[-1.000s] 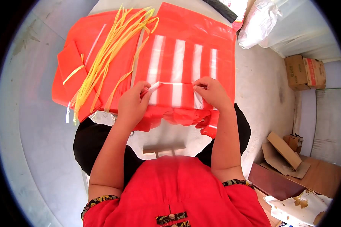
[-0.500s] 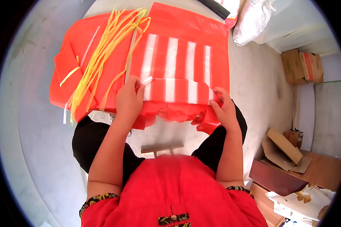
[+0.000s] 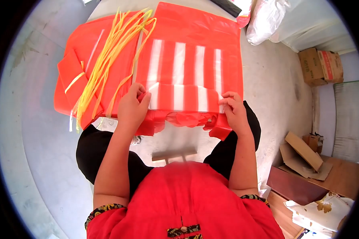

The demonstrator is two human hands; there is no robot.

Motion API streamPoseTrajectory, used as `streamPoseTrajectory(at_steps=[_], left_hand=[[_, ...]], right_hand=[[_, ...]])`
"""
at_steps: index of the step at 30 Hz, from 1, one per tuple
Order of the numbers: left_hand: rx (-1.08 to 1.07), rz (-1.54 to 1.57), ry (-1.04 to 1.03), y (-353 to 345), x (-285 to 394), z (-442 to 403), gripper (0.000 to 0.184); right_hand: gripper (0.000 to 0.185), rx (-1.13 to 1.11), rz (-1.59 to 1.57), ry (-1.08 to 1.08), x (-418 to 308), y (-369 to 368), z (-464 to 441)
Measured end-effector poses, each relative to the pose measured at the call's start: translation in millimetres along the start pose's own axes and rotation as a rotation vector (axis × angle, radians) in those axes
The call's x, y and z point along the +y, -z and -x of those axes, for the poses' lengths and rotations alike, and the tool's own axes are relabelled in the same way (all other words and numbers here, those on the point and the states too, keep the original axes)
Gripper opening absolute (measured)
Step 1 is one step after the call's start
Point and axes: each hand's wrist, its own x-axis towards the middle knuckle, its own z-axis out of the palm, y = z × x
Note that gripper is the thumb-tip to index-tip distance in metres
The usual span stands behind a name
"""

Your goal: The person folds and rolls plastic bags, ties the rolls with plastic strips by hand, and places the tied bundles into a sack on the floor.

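Note:
A stack of red plastic sheets with white stripes (image 3: 189,59) lies in front of me, its near edge folded over in a band. My left hand (image 3: 135,104) pinches the left end of that band, fingers closed. At the band's right end, my right hand (image 3: 233,109) holds the edge between thumb and fingers. Ragged red plastic (image 3: 183,118) hangs below the near edge. Left of the striped sheets are plain red sheets (image 3: 81,42), with a bundle of yellow strips (image 3: 107,59) across them and a folded red piece (image 3: 72,73) tied by a yellow band.
A white bag (image 3: 267,20) and a dark roll (image 3: 227,7) are at the top. Cardboard boxes (image 3: 321,67) stand at the right, with an opened carton (image 3: 303,155) on a brown cabinet (image 3: 295,185). A wooden bar (image 3: 174,155) is below, between my knees.
My right hand has moved right and down from the band's middle to its right end. My left hand has shifted slightly left and down. The folded band now lies flatter and wider.

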Motion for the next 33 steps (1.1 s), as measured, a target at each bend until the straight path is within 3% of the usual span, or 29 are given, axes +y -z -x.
streamPoseTrajectory(at_steps=[8, 17, 20, 23, 26, 33], left_hand=[[-0.061, 0.051, 0.121, 6.6, -2.1, 4.7, 0.019], [-0.124, -0.058, 0.081, 12.8, -3.5, 10.0, 0.028], [-0.256, -0.038, 0.061, 24.1, 6.4, 14.5, 0.037], [-0.207, -0.025, -0.203, 23.0, -3.4, 19.0, 0.04], [-0.132, -0.058, -0.29, 19.9, -5.9, 20.0, 0.044], [-0.203, -0.242, -0.182, 23.2, -1.7, 19.2, 0.058]], right_hand=[[0.023, -0.045, -0.024, -0.094, -3.6, 5.8, -0.6], [0.02, -0.144, 0.029, -0.128, -15.9, 15.9, 2.5], [0.035, -0.204, 0.012, -0.079, -24.5, 21.8, 7.0], [0.048, -0.215, 0.127, -0.051, -29.0, 21.9, 8.6], [0.05, -0.195, 0.188, -0.086, -32.1, 19.4, 7.6], [0.048, -0.067, 0.388, 0.133, -23.9, 15.1, 6.0]])
